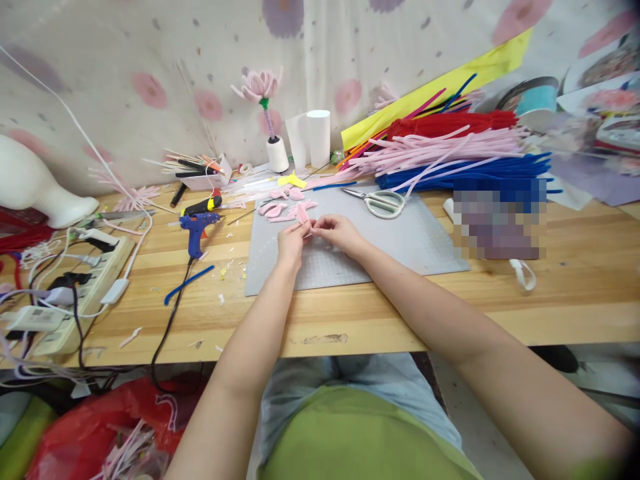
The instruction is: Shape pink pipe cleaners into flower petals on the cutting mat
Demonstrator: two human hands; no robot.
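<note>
Over the grey cutting mat (330, 267) my two hands meet at a pink pipe cleaner petal (303, 214). The fingers of my left hand (293, 241) are closed round its lower part, and the petal stands up above them. My right hand (339, 233) pinches at the petal's lower end, its fingertips close to the left ones. Behind my hands several loose pink petals (274, 211) lie on the mat. Scissors (383, 203) with pale handles rest at the mat's back edge, their blades pointing left.
A blue glue gun (197, 233) and a bent blue pipe cleaner (189, 284) lie left of the mat. Bundles of pink pipe cleaners (430, 152) and blue pipe cleaners (470, 172) fill the back right. A finished pink flower (260, 87) stands behind. A crowded power strip (85, 300) sits far left.
</note>
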